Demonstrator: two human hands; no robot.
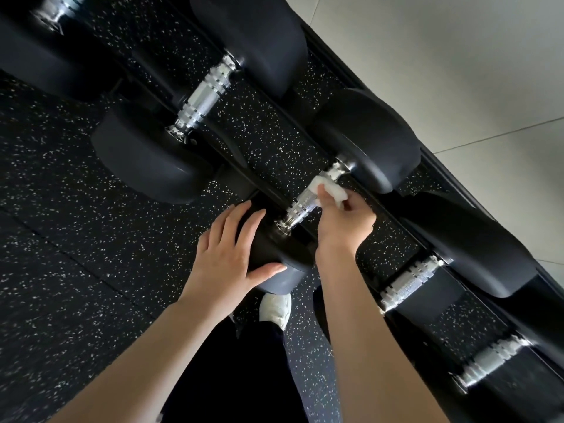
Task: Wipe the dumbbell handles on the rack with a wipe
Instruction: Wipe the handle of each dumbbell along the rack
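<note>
Speckled black rubber floor (76,209) filling left and centre of frame, pale tiled wall (442,71) at upper right. Black rack (393,215) running diagonally from upper left to lower right, holding a row of dumbbells. Wipe (331,189), white and crumpled, just right of frame centre, pressed onto upper part of handle (305,203) of middle dumbbell. Right hand (345,224) clenched around wipe, fingers curled over handle. Left hand (229,254) spread flat on near head (274,254) of same dumbbell, fingers straight, thumb along head's edge, bracing, gripping nothing. Lower stretch of handle bare, not under wipe. Progress judged mid-task: one handle being wiped now. Other chrome handles visible: upper-centre handle (204,96), top-left handle (58,10), lower-right handle (409,282), bottom-right handle (491,358). Cannot tell which already cleaned, no visible wet marks or residue. Likely left: rest of current handle, then whichever neighbours remain. Containers: none seen, no wipe tub or bin in frame; rack as only holder, dumbbells resting across its rails. White shoe (276,309) at lower centre below near head, dark trousers beneath.
</note>
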